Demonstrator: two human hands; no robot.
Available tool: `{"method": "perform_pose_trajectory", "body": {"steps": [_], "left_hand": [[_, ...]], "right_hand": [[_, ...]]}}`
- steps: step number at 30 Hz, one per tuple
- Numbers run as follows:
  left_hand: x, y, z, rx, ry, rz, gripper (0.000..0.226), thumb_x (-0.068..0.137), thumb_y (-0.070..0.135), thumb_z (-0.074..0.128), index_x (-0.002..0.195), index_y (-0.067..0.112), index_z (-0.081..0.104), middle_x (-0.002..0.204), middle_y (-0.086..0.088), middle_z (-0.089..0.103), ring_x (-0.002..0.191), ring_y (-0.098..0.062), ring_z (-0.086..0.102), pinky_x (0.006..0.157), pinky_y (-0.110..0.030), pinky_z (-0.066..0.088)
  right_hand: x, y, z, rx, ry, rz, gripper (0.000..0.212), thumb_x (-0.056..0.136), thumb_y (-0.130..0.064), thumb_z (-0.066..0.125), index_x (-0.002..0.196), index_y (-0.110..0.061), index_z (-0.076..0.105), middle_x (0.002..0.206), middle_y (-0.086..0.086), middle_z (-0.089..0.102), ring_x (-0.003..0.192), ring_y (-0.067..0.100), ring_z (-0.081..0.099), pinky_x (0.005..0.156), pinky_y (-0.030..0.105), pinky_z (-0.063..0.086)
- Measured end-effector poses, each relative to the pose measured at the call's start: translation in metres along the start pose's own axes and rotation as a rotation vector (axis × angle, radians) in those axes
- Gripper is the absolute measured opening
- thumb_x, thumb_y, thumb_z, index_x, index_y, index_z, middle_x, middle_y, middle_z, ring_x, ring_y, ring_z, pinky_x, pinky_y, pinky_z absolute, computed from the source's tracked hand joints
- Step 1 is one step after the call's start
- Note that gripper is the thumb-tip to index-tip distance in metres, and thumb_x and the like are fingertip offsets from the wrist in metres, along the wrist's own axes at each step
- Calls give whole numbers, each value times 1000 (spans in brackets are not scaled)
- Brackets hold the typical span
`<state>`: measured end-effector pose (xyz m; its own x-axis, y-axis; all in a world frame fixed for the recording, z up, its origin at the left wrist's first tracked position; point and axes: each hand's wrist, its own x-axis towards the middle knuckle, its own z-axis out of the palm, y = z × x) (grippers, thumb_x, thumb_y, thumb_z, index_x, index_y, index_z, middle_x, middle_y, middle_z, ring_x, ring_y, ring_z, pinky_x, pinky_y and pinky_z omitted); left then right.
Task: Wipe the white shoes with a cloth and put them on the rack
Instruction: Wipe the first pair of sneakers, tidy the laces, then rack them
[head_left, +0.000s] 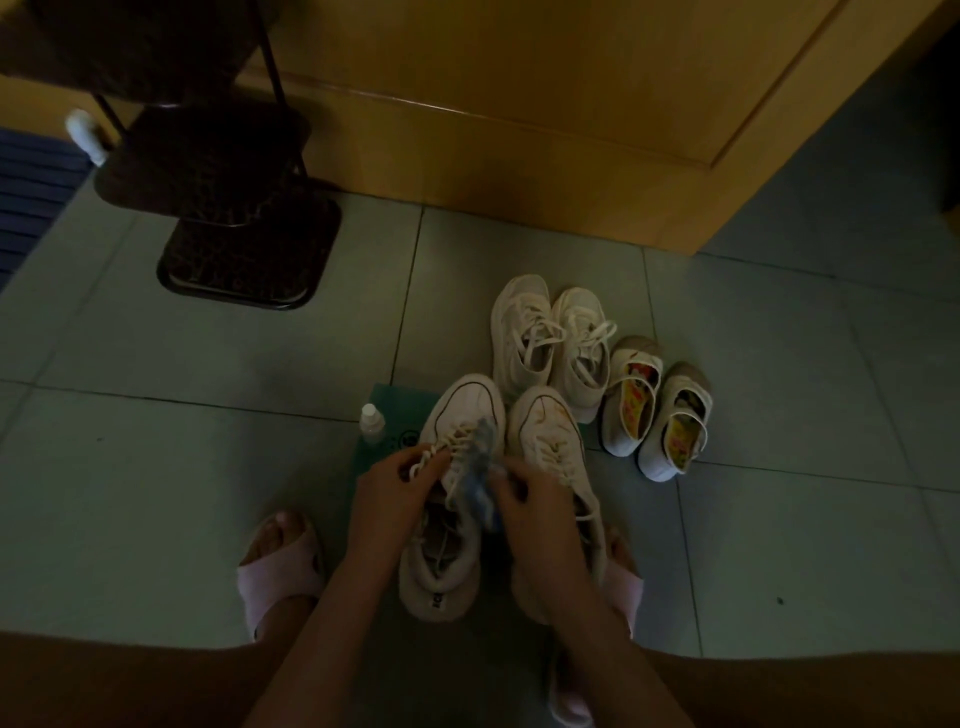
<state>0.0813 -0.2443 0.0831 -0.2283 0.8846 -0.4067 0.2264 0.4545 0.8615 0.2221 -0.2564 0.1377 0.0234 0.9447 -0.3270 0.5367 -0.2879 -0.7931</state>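
Two white sneakers lie side by side on the floor in front of me, toes pointing away. My left hand (395, 480) grips the laces of the left sneaker (457, 415). Over the same shoe's right side, my right hand (535, 499) presses a bluish cloth (480, 478). The right sneaker (548, 431) rests beside it, partly hidden under my right wrist. Beyond them stands a second white lace-up pair (550, 343). At the upper left rises the dark tiered shoe rack (244, 228), whose shelves show nothing on them.
A small white bottle (372, 422) stands on a green mat (400, 410) left of the sneakers. A small pair of white strap shoes (654, 410) sits to the right. A wooden door (571, 104) is behind. My feet in pink slippers (280, 566) flank the shoes.
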Motion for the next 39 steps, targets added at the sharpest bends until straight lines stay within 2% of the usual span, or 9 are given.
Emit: {"method": "perform_pose_trajectory", "body": {"steps": [3, 6, 11, 13, 18, 28, 31, 34, 39], "left_hand": [[-2, 2, 1, 25, -8, 10, 40, 85, 38, 61, 116, 13, 65, 106, -2, 67, 95, -13, 61, 79, -25, 46], [0, 1, 0, 34, -15, -5, 40, 85, 41, 61, 114, 14, 66, 105, -3, 69, 93, -14, 63, 81, -29, 50], [0, 3, -2, 15, -35, -15, 20, 88, 35, 59, 98, 20, 67, 98, -3, 69, 86, -12, 63, 75, -27, 49], [0, 2, -5, -3, -27, -20, 11, 89, 33, 58, 91, 25, 65, 92, -3, 69, 84, -13, 63, 78, -34, 52], [1, 0, -12, -42, -27, -52, 24, 90, 31, 56, 103, 14, 69, 95, -7, 69, 90, -19, 64, 75, -27, 49], [-1, 7, -20, -41, -23, -37, 12, 91, 27, 56, 91, 19, 64, 83, -1, 64, 87, -17, 59, 70, -26, 44], [-1, 10, -21, -45, -32, -68, 12, 91, 28, 56, 93, 19, 64, 90, -3, 63, 89, -17, 58, 77, -26, 40], [-2, 11, -21, -15, -53, -65, 20, 92, 29, 54, 101, 15, 66, 92, -3, 64, 89, -15, 57, 76, -24, 38], [-5, 13, -20, -59, -67, -37, 16, 90, 26, 57, 96, 15, 66, 81, 2, 65, 76, -7, 58, 63, -15, 43]], "right_hand": [[42, -15, -13, -34, 219, -113, 22, 96, -15, 48, 111, -12, 64, 97, 6, 66, 85, 14, 60, 77, 24, 42], [76, -19, -11, -145, 91, -131, 36, 97, -14, 43, 133, -13, 50, 130, 9, 57, 119, 23, 52, 93, 20, 37], [61, 1, 13, -80, 17, -58, 39, 99, -5, 37, 137, -9, 45, 137, 15, 50, 125, 30, 47, 95, 11, 33], [44, 4, 15, -128, -12, -79, 42, 98, -6, 37, 139, -12, 42, 143, 11, 44, 130, 25, 42, 104, 22, 31], [9, 12, 30, -120, -20, -106, 42, 98, -18, 44, 140, -24, 41, 152, 1, 31, 138, 17, 32, 106, 13, 22], [-34, 20, 31, -103, -76, -146, 44, 94, -15, 52, 136, -27, 46, 144, -16, 33, 127, -7, 27, 96, -5, 16], [-40, 20, 27, -39, -135, -126, 46, 90, -9, 57, 133, -24, 51, 134, -21, 36, 124, -10, 35, 99, 1, 26], [-38, 15, 12, 153, -155, -18, 38, 88, -5, 59, 123, -19, 60, 117, -17, 55, 94, -21, 53, 79, 2, 43], [9, -3, -7, 199, 62, -55, 36, 89, -13, 61, 124, -17, 58, 113, -7, 62, 100, 2, 59, 87, 15, 49]]}}
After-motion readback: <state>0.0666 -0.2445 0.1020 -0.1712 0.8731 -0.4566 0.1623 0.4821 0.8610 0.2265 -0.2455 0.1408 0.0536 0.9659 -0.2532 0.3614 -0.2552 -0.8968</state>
